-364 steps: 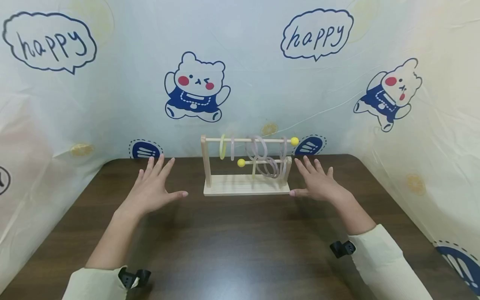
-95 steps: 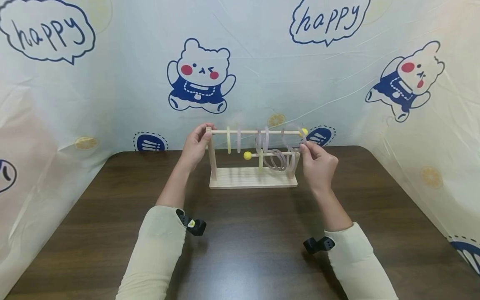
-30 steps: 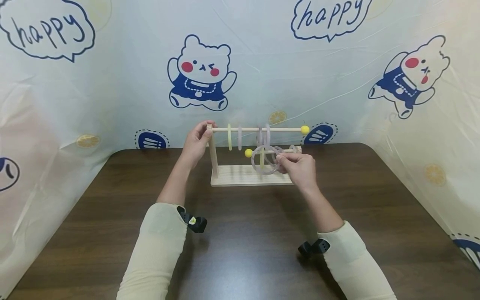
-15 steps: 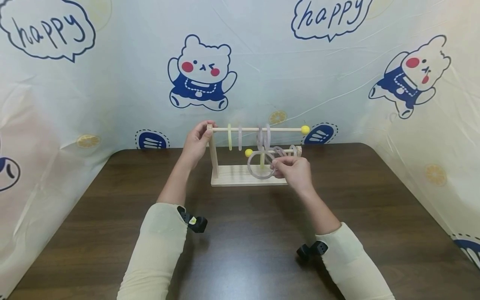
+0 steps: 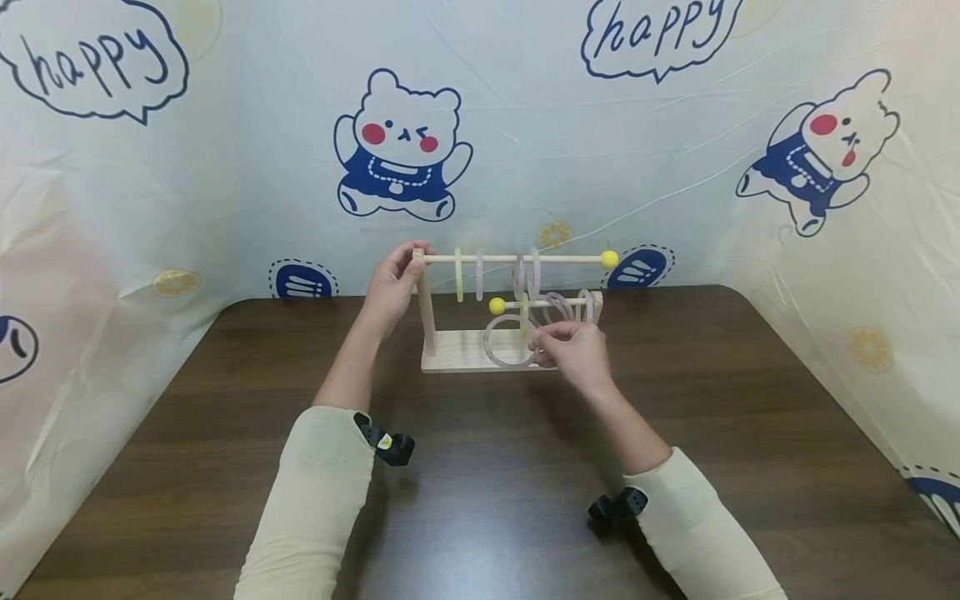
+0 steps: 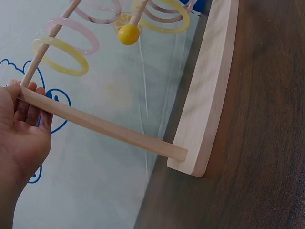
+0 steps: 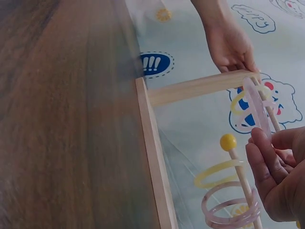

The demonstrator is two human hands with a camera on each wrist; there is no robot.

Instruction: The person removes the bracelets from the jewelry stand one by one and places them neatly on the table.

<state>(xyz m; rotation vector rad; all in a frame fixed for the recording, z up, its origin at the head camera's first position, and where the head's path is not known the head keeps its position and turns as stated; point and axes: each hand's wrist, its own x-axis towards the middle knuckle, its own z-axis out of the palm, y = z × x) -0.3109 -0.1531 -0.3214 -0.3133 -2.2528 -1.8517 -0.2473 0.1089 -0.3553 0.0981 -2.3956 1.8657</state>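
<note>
The right hand pinches a thin, stiff, light, likely slippery translucent ring by its rim before the wooden rack, whose upright post the left hand grips.

**Pale wood, pastel rings**

The rack by the left hand was pale wood, yellow balls capping its rods. The ring in the right hand was translucent pink; the table showed dark brown grain.
</note>
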